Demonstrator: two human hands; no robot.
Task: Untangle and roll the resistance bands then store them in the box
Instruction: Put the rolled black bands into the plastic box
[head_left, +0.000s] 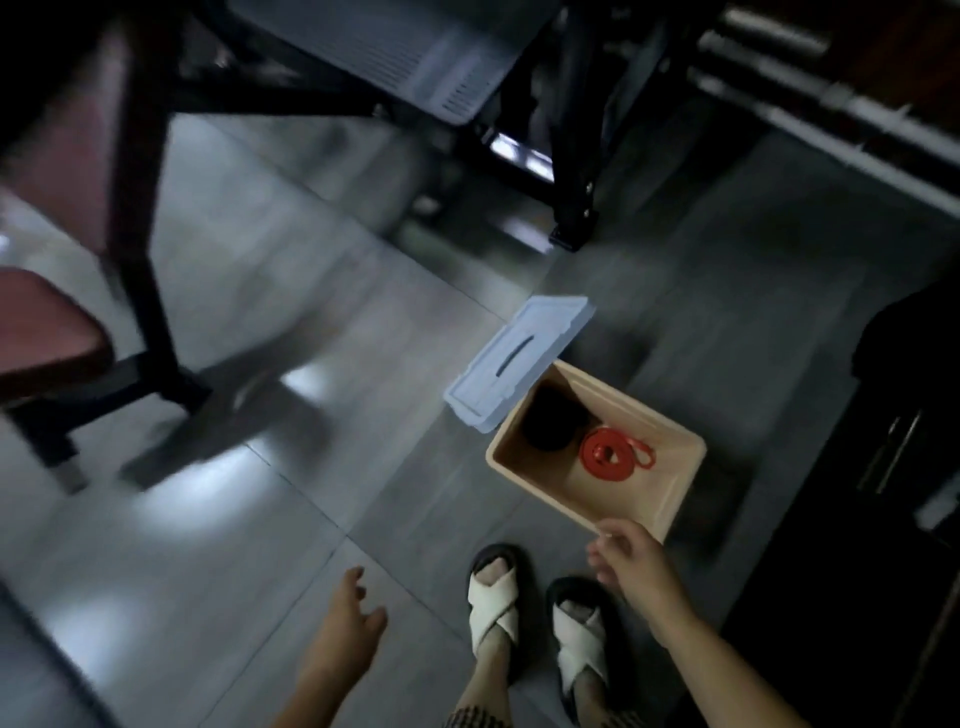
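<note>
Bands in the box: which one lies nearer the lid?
The black roll, in the corner beside the blue lid; the red coil lies farther off.

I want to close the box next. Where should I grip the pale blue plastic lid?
Probably the raised rim of the pale blue rectangular plastic lid along its long left edge, coming from the left with the left hand. It lies flat on the floor and its right edge meets the beige plastic box, so that edge is free.
</note>
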